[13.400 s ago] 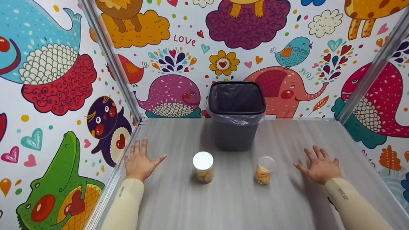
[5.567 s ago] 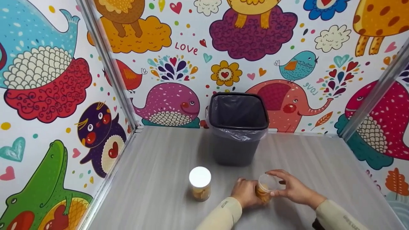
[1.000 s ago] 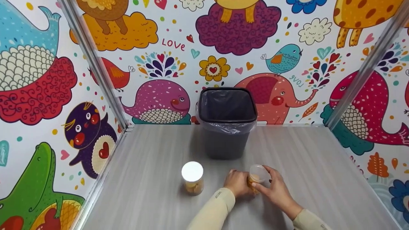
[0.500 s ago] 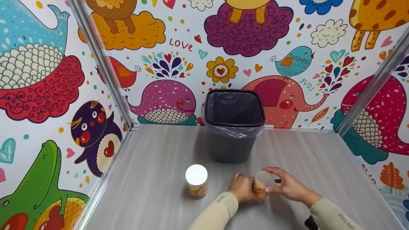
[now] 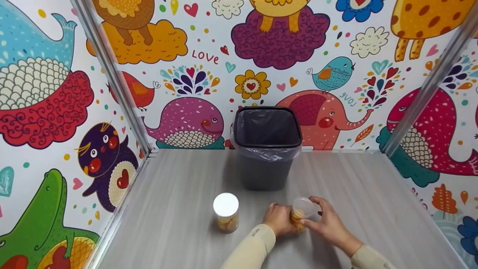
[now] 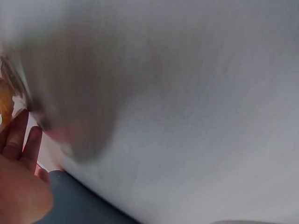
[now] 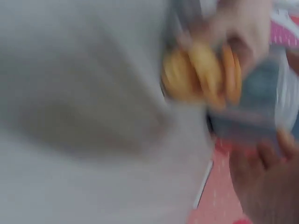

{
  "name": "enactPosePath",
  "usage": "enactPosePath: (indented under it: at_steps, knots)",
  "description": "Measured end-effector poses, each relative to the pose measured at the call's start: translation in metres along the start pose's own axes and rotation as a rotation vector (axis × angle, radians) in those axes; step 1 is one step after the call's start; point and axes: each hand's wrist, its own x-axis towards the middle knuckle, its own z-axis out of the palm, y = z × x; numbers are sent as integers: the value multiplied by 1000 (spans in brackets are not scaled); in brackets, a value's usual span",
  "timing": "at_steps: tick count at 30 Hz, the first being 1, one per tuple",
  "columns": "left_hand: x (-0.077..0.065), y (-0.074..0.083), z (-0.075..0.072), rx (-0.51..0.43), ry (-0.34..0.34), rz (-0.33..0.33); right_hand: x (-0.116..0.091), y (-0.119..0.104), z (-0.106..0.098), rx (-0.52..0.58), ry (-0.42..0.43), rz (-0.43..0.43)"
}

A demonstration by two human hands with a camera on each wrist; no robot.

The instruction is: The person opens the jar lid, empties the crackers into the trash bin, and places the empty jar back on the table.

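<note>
A clear plastic jar [image 5: 297,224] with orange-yellow snack pieces in its lower part is between my two hands in the head view. My left hand [image 5: 278,219] grips its lower body from the left. From the right, the thumb and fingers of my right hand [image 5: 330,226] hold the translucent lid [image 5: 304,207] at its rim. The right wrist view shows the snack pieces [image 7: 201,74], blurred, by the left hand [image 7: 245,28]. In the left wrist view only part of the jar [image 6: 14,84] shows beside the left hand [image 6: 21,186]. A second, similar jar [image 5: 227,224] with a white lid [image 5: 226,204] stands upright to the left.
Behind the jars, a dark grey bin [image 5: 265,172] with a clear plastic liner stands against the back wall. The grey table [image 5: 179,194] is enclosed by cartoon-printed walls [image 5: 209,33] at the back and both sides, with metal posts [image 5: 119,82] at the corners.
Both hands lay spread apart on the table at first, then came together on the clear-lidded jar. Over the last second the right hand's hold at the lid has shifted slightly; the white-lidded jar stays put.
</note>
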Motion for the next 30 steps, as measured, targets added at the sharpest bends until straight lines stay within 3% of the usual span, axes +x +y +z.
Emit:
enactPosePath:
  at_steps: [4, 8, 14, 16, 19, 22, 24, 27, 30]
  knots:
    - [0, -5, -1, 7, 1, -9, -4, -5, 21, 35, 82, 90]
    - [0, -7, 1, 9, -4, -8, -4, -5, 29, 15, 114, 135]
    - [0, -3, 3, 18, 14, 23, -5, 0, 17, -88, 142, -5]
    - [0, -1, 4, 18, 9, 31, -2, 6, 4, -74, 72, -86]
    - [0, 2, 3, 16, -2, 39, 9, 12, -19, -16, -136, -151]
    - [0, 5, 1, 12, -19, 35, 20, 14, -36, 21, -345, -142]
    - [0, 5, 0, 9, -27, 32, 25, 13, -41, 27, -420, -114]
    - [1, 3, 1, 9, -23, 26, 27, 13, -40, 33, -440, -112]
    - [1, -1, 3, 14, 0, 25, 23, 13, -31, 2, -341, -152]
